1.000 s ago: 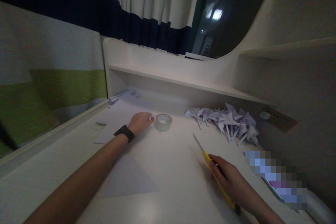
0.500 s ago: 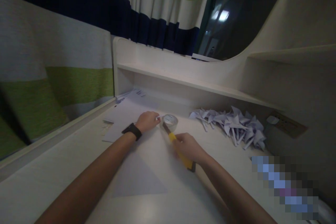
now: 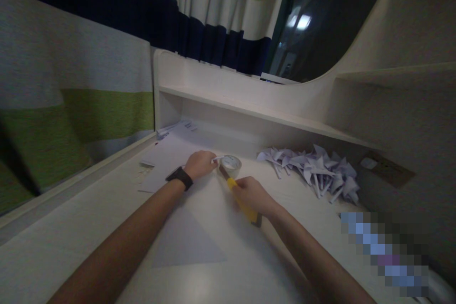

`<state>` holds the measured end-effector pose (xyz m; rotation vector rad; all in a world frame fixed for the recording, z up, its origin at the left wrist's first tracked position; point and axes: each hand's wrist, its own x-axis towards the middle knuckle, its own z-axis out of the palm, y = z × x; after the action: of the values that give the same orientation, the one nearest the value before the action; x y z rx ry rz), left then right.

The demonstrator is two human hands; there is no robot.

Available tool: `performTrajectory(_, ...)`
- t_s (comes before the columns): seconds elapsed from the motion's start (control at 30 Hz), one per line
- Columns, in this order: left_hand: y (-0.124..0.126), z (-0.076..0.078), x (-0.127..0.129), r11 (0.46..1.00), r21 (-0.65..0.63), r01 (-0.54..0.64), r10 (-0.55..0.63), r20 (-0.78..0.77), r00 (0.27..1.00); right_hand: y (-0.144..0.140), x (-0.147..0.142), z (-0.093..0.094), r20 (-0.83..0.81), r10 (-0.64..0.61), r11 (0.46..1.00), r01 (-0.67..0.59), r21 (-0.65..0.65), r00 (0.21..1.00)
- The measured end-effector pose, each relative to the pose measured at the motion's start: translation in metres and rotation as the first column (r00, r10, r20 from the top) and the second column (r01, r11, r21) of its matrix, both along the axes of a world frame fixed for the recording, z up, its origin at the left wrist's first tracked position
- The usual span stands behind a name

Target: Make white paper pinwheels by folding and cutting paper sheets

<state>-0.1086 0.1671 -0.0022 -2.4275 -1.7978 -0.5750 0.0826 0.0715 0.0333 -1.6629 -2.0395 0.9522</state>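
My right hand (image 3: 253, 195) is closed around a yellow utility knife (image 3: 243, 206). The knife's blade points up and left, reaching close to the fingertips of my left hand (image 3: 200, 163). My left hand, with a dark band on its wrist, pinches a thin white paper stick (image 3: 219, 157) that pokes out to the right near the blade tip. Whether the blade touches the stick I cannot tell. Just behind them a roll of clear tape (image 3: 232, 163) lies on the white desk. A pale sheet cut like a triangle (image 3: 188, 240) lies below my left forearm.
White paper sheets (image 3: 171, 147) lie at the back left. A heap of folded paper pinwheels (image 3: 313, 168) sits at the back right, below a low shelf (image 3: 249, 108). A blurred-out object (image 3: 384, 251) lies at the right edge, and curtains (image 3: 107, 66) hang at the left.
My right hand and the knife have shifted slightly up and to the left. More of the white stick shows beyond my left fingertips.
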Motion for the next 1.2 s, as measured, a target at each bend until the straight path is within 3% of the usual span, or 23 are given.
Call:
performTrajectory(0.23, 0.0, 0.0, 0.001, 1.0, 0.003, -0.025, 0.025, 0.011, 1.0, 0.003, 0.001, -0.003, 0.011, -0.002, 1.0, 0.002, -0.001, 1.0)
performTrajectory(0.47, -0.002, 0.0, 0.004, 0.999, -0.003, 0.037, -0.037, 0.001, 0.999, 0.003, 0.001, -0.003, -0.005, -0.009, 1.0, 0.009, -0.019, 1.0)
performTrajectory(0.83, -0.004, -0.001, 0.006, 1.0, 0.01, -0.01, 0.011, -0.036, 0.999, 0.004, -0.003, -0.001, -0.017, -0.028, 0.999, 0.028, -0.029, 0.999)
performTrajectory(1.2, -0.001, -0.002, 0.006, 0.999, -0.012, -0.044, 0.044, -0.005, 0.999, 0.018, -0.001, -0.005, -0.047, -0.078, 0.995, 0.081, 0.065, 0.996)
